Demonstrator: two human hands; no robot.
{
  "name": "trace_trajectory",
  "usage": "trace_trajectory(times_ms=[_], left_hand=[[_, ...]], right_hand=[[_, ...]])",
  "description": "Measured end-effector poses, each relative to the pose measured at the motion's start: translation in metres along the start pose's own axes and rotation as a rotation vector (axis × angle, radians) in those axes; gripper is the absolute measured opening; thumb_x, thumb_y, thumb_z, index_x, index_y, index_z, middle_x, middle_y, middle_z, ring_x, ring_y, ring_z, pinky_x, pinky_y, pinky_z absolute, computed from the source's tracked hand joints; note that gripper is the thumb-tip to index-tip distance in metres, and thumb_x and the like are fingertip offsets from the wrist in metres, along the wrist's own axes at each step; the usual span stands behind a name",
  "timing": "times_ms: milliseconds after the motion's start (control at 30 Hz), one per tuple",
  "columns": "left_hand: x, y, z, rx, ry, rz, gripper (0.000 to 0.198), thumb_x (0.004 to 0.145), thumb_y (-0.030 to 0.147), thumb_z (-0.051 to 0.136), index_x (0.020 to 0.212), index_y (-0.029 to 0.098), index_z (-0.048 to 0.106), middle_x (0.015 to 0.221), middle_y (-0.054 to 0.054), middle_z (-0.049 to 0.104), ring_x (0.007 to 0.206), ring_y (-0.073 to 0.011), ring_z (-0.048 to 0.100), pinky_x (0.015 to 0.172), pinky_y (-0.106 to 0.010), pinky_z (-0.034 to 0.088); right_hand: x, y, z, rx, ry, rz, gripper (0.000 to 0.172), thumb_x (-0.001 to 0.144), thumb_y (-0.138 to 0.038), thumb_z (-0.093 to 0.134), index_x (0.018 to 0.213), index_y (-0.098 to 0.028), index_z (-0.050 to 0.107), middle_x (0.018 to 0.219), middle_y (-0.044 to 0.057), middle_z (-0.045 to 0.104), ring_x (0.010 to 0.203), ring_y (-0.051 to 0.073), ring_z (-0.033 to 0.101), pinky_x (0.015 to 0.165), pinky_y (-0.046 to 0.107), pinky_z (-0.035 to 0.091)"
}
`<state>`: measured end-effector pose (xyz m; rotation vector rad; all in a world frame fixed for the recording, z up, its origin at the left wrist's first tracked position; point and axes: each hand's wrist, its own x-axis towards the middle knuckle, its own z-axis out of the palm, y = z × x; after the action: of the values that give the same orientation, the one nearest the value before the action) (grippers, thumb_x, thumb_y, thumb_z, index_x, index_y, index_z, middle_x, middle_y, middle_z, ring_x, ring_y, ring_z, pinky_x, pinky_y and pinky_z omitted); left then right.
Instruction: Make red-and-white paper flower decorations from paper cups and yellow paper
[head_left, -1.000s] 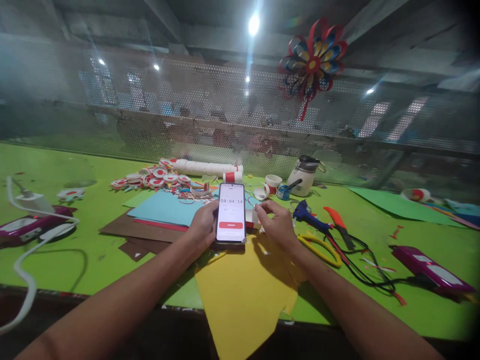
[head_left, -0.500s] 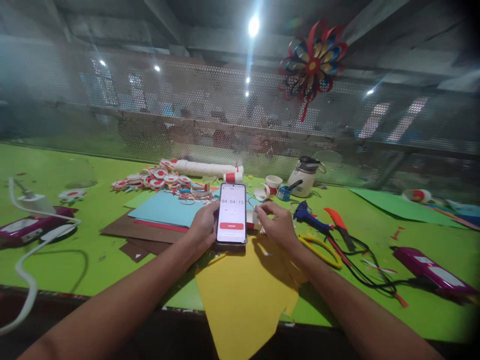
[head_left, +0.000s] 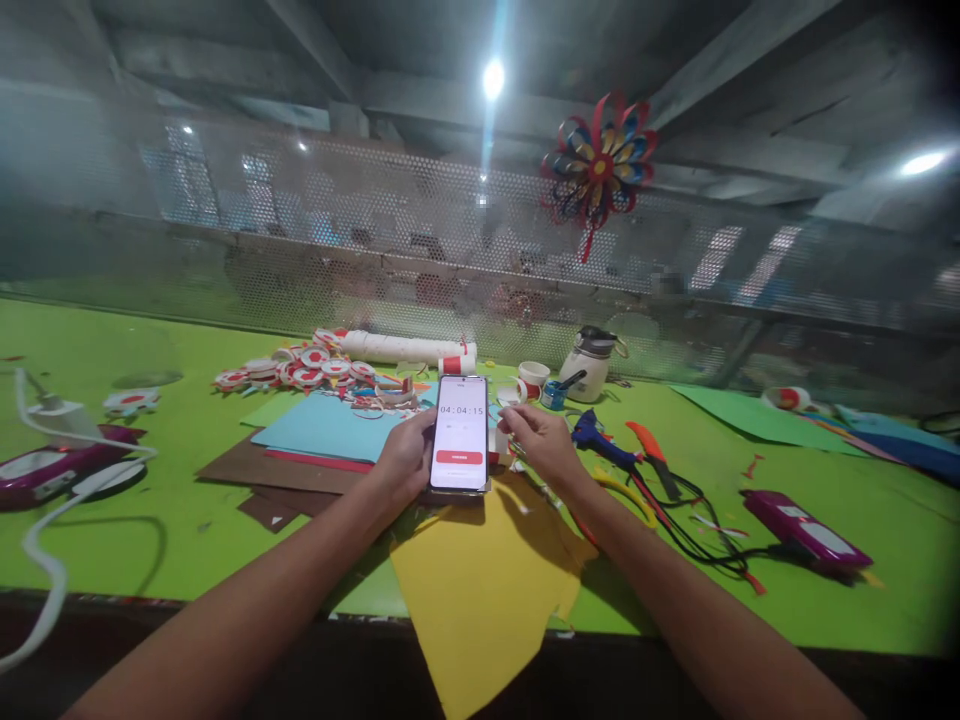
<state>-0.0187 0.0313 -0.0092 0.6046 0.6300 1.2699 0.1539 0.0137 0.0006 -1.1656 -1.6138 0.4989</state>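
My left hand point(head_left: 406, 455) is closed around the left edge of a smartphone point(head_left: 460, 435), holding it upright and facing me. Its screen reads 04:04:15 above a red button. Just right of the phone is my right hand point(head_left: 544, 447), fingers bent and drawn together. I see nothing between them, and they are apart from the screen. Under both hands lies a yellow sheet point(head_left: 480, 590) that hangs over the table's front edge. A white and red piece point(head_left: 497, 441), partly hidden, shows between the phone and my right hand.
Blue paper point(head_left: 311, 425) and brown sheets point(head_left: 255, 465) lie left, before a heap of red-white paper discs point(head_left: 307, 365). Right are a blue glue gun point(head_left: 604, 440), an orange cutter point(head_left: 652, 455), yellow-handled scissors point(head_left: 634, 500) and a purple device point(head_left: 806, 530). A jug point(head_left: 589, 365) stands behind.
My view has tilted up and turned slightly right, so the table things sit further left. Both hands and the phone keep nearly the same pose. The displayed time is unchanged.
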Motion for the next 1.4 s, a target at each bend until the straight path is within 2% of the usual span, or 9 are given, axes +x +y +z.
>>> trace_trajectory(times_ms=[233,367,500,633,833,1100,1267,1400], left_hand=[[0.001,0.001,-0.002,-0.047,-0.051,0.0,0.019,0.079,0.015,0.055,0.09,0.005,0.068,0.089,-0.018,0.073,0.077,-0.0295,0.071,0.076,-0.045,0.056],[0.004,0.004,-0.005,-0.073,-0.022,0.035,0.019,0.079,0.014,0.055,0.091,0.005,0.067,0.079,-0.015,0.074,0.069,-0.0252,0.071,0.075,-0.041,0.056],[0.005,0.009,-0.004,-0.078,-0.001,0.041,0.023,0.082,0.014,0.051,0.098,0.005,0.065,0.074,-0.012,0.074,0.064,-0.0229,0.07,0.074,-0.041,0.057],[0.004,0.012,-0.003,-0.073,0.014,0.025,0.025,0.085,0.014,0.047,0.101,0.004,0.063,0.071,-0.011,0.073,0.061,-0.0218,0.069,0.07,-0.039,0.057],[0.009,0.012,-0.007,-0.071,0.018,0.003,0.026,0.086,0.014,0.046,0.104,0.004,0.061,0.072,-0.011,0.072,0.061,-0.0222,0.069,0.071,-0.041,0.057],[0.013,0.015,-0.007,-0.054,0.024,0.015,0.022,0.089,0.018,0.044,0.094,0.005,0.061,0.083,-0.015,0.071,0.072,-0.0235,0.069,0.073,-0.041,0.056],[0.016,0.014,-0.014,-0.008,0.156,0.096,0.012,0.087,0.015,0.045,0.092,0.011,0.056,0.068,-0.007,0.065,0.065,-0.0178,0.066,0.064,-0.032,0.054],[0.017,0.011,-0.019,0.044,0.253,0.185,0.008,0.086,0.019,0.047,0.089,0.015,0.054,0.064,0.0,0.059,0.061,-0.0116,0.061,0.059,-0.023,0.048]], right_hand=[[0.01,-0.011,0.005,0.276,-0.161,0.279,0.022,0.077,-0.034,0.061,0.072,-0.013,0.065,0.066,0.004,0.065,0.056,0.011,0.057,0.056,0.026,0.048],[0.003,-0.016,0.012,0.406,-0.256,0.41,0.025,0.07,-0.037,0.071,0.069,-0.012,0.065,0.058,0.002,0.062,0.05,0.01,0.056,0.054,0.026,0.049],[-0.002,-0.017,0.017,0.493,-0.332,0.454,0.033,0.061,-0.041,0.078,0.07,-0.011,0.066,0.057,0.002,0.063,0.048,0.01,0.055,0.052,0.025,0.046],[0.001,-0.017,0.021,0.539,-0.335,0.461,0.035,0.057,-0.038,0.081,0.074,-0.011,0.067,0.059,0.001,0.064,0.05,0.01,0.056,0.054,0.025,0.045],[0.008,-0.015,0.026,0.54,-0.331,0.5,0.022,0.061,-0.025,0.079,0.072,-0.011,0.066,0.061,0.003,0.067,0.052,0.011,0.059,0.057,0.026,0.048],[0.022,-0.016,0.024,0.549,-0.279,0.533,0.012,0.062,-0.01,0.075,0.066,-0.011,0.064,0.059,0.002,0.067,0.054,0.011,0.061,0.06,0.025,0.051],[0.036,-0.013,0.02,0.513,-0.253,0.526,0.008,0.067,-0.008,0.072,0.066,-0.01,0.064,0.059,0.004,0.067,0.054,0.012,0.063,0.06,0.027,0.053],[0.056,-0.005,0.011,0.437,-0.204,0.517,0.009,0.073,-0.006,0.069,0.069,-0.01,0.063,0.064,0.004,0.067,0.057,0.011,0.062,0.063,0.026,0.053]])
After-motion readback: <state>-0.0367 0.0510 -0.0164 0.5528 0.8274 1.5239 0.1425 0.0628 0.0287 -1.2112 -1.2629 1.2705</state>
